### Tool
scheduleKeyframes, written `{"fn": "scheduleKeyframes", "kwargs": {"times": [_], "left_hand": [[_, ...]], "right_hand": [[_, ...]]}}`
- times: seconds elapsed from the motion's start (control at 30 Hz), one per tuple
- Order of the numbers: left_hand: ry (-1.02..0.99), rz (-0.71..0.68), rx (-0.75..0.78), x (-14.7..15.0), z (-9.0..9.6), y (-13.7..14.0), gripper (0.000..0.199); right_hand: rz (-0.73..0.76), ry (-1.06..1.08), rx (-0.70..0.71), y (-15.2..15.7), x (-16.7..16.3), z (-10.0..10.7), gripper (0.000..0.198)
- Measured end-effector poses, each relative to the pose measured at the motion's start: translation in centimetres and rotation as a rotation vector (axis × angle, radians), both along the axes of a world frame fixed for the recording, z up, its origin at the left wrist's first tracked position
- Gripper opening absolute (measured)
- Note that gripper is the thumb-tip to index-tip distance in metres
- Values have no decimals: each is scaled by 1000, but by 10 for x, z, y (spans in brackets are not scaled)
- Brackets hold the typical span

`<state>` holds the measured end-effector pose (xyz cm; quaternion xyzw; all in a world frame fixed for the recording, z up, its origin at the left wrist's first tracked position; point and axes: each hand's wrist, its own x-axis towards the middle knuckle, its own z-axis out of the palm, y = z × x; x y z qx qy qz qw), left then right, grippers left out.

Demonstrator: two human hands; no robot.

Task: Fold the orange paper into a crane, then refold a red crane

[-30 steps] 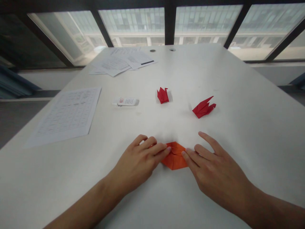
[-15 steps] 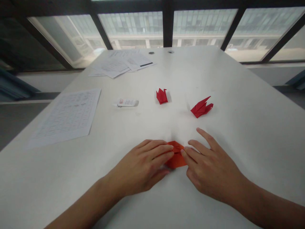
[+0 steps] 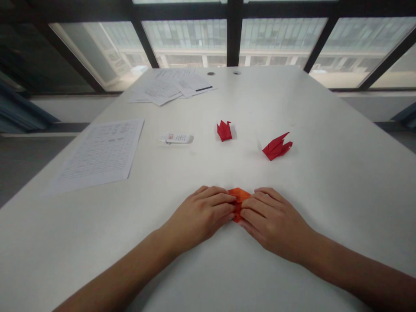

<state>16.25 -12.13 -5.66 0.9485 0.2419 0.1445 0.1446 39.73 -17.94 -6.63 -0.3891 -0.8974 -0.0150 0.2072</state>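
Both forearms are bare and extend forward, converging at the centre. The left forearm (image 3: 130, 266) enters from the lower left; the right forearm (image 3: 351, 262) enters from the lower right. The wrists are low and nearly straight. The left hand (image 3: 204, 219) is positioned back upward, fingers side by side, bent at the knuckles and directed right. The right hand (image 3: 277, 221) opposes it, back upward, fingers bent and directed left, thumb below the index finger. Both hands assume a gripping posture, fingertips near each other but apart
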Motion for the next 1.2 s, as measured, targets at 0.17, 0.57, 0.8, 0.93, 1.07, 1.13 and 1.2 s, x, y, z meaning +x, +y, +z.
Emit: {"fn": "scheduleKeyframes", "kwargs": {"times": [0.17,0.57,0.8,0.93,1.07,1.13,1.2], "left_hand": [[-52,74,-86,6,0,-4,15],[-59,155,-88,15,-1,-6,15],[-45,206,-92,22,-2,-3,15],[-55,210,-138,22,-3,-2,17],[-34,201,-165,22,-1,-2,14],[-7,207,-176,23,1,-2,14],[11,234,-190,24,2,-2,12]], "right_hand": [[-62,91,-69,5,-2,-6,18],[-164,-10,-56,4,-8,-9,17],[-230,73,-194,7,-9,-4,12],[-249,140,-304,11,-6,-3,17],[-247,127,-328,11,-5,-3,17],[-244,118,-330,12,-5,-2,16],[-240,113,-333,12,-5,-2,15]]}}
